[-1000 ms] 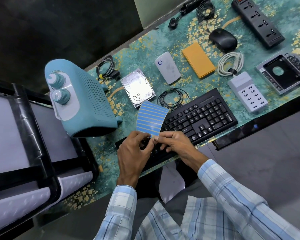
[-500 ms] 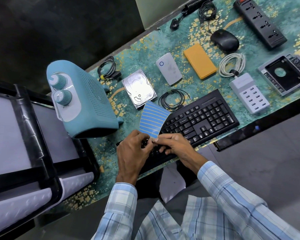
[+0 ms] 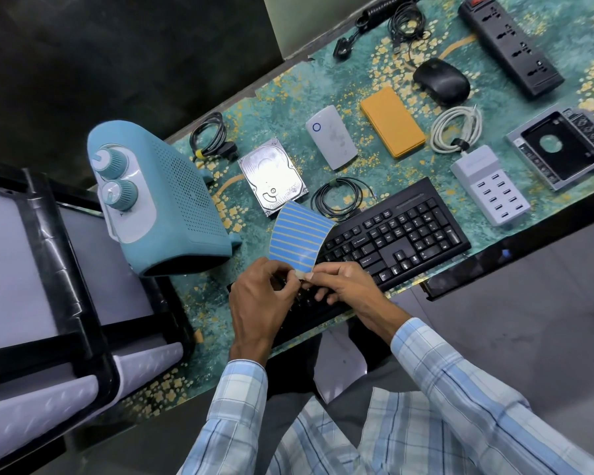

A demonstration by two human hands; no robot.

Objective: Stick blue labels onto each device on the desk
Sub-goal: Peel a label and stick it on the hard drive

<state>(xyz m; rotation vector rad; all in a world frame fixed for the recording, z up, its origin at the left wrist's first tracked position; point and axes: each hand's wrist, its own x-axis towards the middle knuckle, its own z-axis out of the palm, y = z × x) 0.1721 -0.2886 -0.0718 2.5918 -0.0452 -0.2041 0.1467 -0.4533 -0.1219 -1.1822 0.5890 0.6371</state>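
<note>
Over the desk's near edge, head view: both hands meet just above the keyboard, working one sheet between them.
Label sheet (image 3: 300, 234): a curved rectangle of blue strips with thin yellow lines between them, bowed upward and away from the person; its lower edge sits in the fingers, its top edge reaches toward the hard drive.
Left hand (image 3: 261, 299): fingers curled narrow, thumb and forefinger pinched on the sheet's bottom edge.
Right hand (image 3: 345, 286): fingertips pressed together at the sheet's lower right corner, where a pale bit of backing shows; whether a strip is lifting free I cannot tell.
Keyboard (image 3: 396, 240): black, lying at an angle on the desk, its near left end hidden under the hands.
Hard drive (image 3: 271, 178): bare silver, flat, just beyond the sheet.
Heater (image 3: 155, 197): teal box with two knobs on a white panel, standing left of the sheet.
White device (image 3: 331, 137): pale, rounded, with a blue ring, lying beyond the keyboard.
Orange case (image 3: 391, 121): flat, right of the white device.
Mouse (image 3: 441, 80): black, further back.
USB charger (image 3: 489, 188): white, rows of ports, right of the keyboard.
Drive caddy (image 3: 563, 145): silver and black tray at the right edge.
Power strip (image 3: 510, 42): black, far right corner.
Desk (image 3: 357, 80): teal cover with gold flecks; no blue label visible on any device.
</note>
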